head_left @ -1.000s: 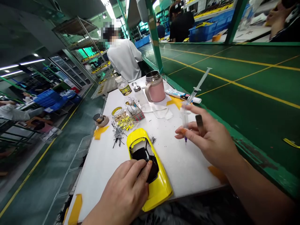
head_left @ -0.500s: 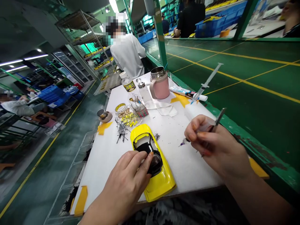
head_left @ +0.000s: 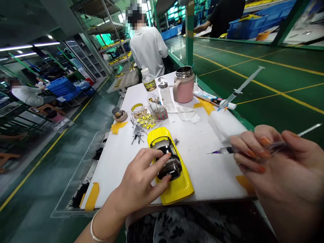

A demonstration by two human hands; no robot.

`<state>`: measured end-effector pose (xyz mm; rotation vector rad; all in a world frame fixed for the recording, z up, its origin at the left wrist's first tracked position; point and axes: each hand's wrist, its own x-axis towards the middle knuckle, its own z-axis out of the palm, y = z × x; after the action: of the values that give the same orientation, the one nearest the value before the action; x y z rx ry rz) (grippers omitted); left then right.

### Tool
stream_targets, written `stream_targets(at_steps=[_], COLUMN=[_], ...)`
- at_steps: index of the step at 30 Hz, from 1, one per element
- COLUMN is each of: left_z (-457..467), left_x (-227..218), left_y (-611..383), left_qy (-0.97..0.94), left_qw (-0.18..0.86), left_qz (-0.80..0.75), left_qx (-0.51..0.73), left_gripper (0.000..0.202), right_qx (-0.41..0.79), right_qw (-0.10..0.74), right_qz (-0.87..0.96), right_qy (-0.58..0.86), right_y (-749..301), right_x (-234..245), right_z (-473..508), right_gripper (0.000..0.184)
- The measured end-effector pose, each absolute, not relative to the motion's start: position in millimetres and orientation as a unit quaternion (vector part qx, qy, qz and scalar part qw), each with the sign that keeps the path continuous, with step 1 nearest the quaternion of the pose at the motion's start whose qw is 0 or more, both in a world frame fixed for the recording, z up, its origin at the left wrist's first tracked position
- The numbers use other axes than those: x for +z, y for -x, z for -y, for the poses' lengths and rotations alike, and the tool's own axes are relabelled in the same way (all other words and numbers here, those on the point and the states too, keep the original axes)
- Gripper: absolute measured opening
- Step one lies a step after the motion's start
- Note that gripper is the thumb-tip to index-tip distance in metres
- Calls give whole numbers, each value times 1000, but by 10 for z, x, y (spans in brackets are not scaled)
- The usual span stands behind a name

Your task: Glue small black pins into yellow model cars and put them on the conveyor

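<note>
A factory floor (head_left: pixel 278 81) (painted green, yellow-lined) with blue plastic crates (head_left: pixel 246 28) and metal shelving racks (head_left: pixel 101 30).

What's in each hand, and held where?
The right hand pinches a syringe by its barrel, tip pointing left. The left hand has its fingers on the black insert of a yellow model car; how firmly cannot be told.

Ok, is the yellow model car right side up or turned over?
Right side up: the yellow model car shows its glossy top surface, and the left hand rests on the black part in its opening.
</note>
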<state>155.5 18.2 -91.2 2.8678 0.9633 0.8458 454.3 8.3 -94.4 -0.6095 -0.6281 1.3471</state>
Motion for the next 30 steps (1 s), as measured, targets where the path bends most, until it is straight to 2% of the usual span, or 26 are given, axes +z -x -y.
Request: stream_targets(at_steps=[2,4,8,10,16,30], left_z=[-242,-326,-543,-640,-716,-666], left_x=[-923,-970,-1188,-1327,-1560,-1541], left_y=[-1478,-1426,-1401,-1389,-1289,-1320], left_qy=[-884,-836,-694,-646,-574,-596], left_qw=[64,111,235,266,303,295], left_qz=[-330,-375,-460,-478,-505,-490], left_qx=[324,385,501,533,568,564], left_gripper=[46,38,25,23,21,17], right_qx=[634,672,730,735,720,689], right_qw=[676,649,601,599,611,622], right_qz=[281,280,284,283,291,318], right_qy=[247,219,160,143,155,192], right_y=[-4429,-4270,-3910,-3752,-3456,-3326], right_x=[-948,-963,-1039,-1085,-1180,-1221], right_z=[0,80,184,198,198,242], right_gripper=[40,46,35,30,22,22])
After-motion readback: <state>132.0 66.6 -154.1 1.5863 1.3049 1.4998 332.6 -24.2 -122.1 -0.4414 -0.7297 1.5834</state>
